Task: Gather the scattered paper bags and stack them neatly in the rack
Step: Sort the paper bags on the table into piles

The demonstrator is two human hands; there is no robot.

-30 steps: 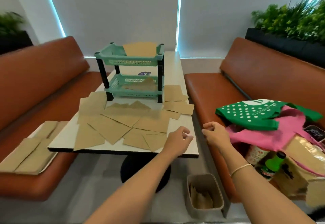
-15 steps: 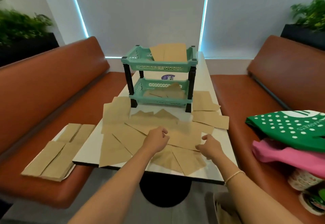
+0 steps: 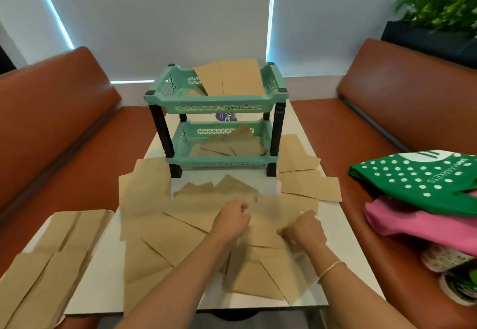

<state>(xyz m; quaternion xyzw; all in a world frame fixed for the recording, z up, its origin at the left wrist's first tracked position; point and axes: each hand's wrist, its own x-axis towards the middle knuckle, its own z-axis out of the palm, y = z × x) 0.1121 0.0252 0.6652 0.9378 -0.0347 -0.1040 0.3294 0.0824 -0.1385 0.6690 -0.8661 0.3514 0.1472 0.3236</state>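
Note:
Several flat brown paper bags lie scattered and overlapping over the white table. A teal two-tier rack with black posts stands at the table's far end. More bags rest in its top tier and its bottom tier. Both of my hands are down on the pile in front of the rack. My left hand has its fingers curled at the left edge of one blurred bag. My right hand pinches that bag's right side.
Orange bench seats run along both sides of the table. On the left seat lies a white tray with more paper bags. The right seat holds a green dotted bag, a pink bag and cups. A planter stands at the back right.
My hands have moved from the table's near right edge forward onto the pile. The view has come closer and centred on the table. The bag between my hands is now blurred.

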